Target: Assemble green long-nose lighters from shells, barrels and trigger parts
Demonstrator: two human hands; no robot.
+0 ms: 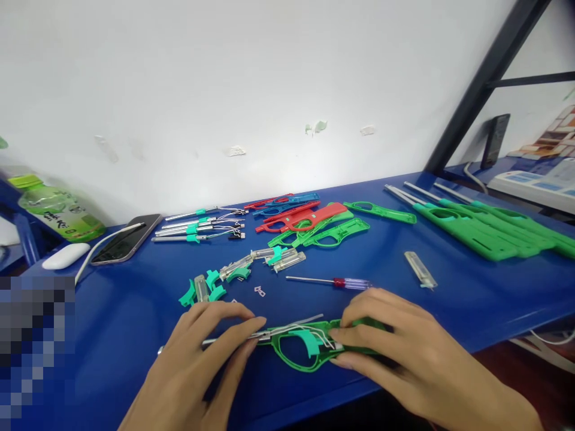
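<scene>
A green lighter shell half (281,357) lies on the blue table in front of me, with a teal trigger (309,342) and white wires (309,326) in it. My left hand (211,347) pinches the metal tube (209,342) where it meets the shell's narrow end. My right hand (381,347) has its fingers closed around the handle end of the shell, the fingertips at the wires and a small part beside the trigger. What lies under the right palm is hidden. Just beyond the hands rests a screwdriver (332,282) with a red and clear handle.
Metal tubes with wires (193,230) lie at the back left, near a phone (126,239), a mouse (66,256) and a bottle (56,206). Red, blue and green shell halves (309,221) are piled at the back. Assembled green lighters (485,230) lie right, beyond a clear fuel tank (420,269).
</scene>
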